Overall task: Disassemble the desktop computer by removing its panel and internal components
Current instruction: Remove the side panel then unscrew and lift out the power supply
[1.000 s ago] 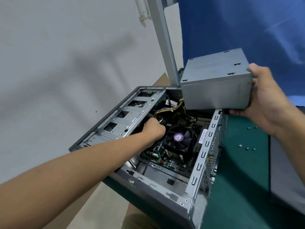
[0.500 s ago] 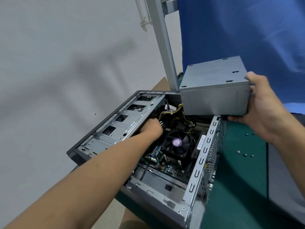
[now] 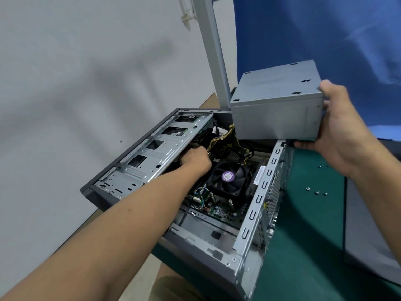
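The open computer case [image 3: 249, 227] lies on its side on the green table, its panel off. My right hand [image 3: 338, 135] grips the grey power supply box [image 3: 275, 105], held lifted above the case's far corner. Yellow and black cables [image 3: 230, 142] still run from the box down into the case. My left hand [image 3: 195, 159] reaches inside beside the drive cage [image 3: 152, 153], fingers curled under its edge near the cables; what they hold is hidden. The black CPU fan [image 3: 227, 179] with a purple sticker sits on the motherboard [image 3: 214, 207].
Several loose screws [image 3: 316, 192] lie on the green table [image 3: 303, 268] right of the case. A grey panel [image 3: 364, 235] lies at the far right. A grey metal post [image 3: 212, 51] rises behind the case, with a blue cloth [image 3: 314, 40] beyond.
My left hand has slid further left, under the drive cage edge. My right hand has kept the power supply lifted over the case's far corner.
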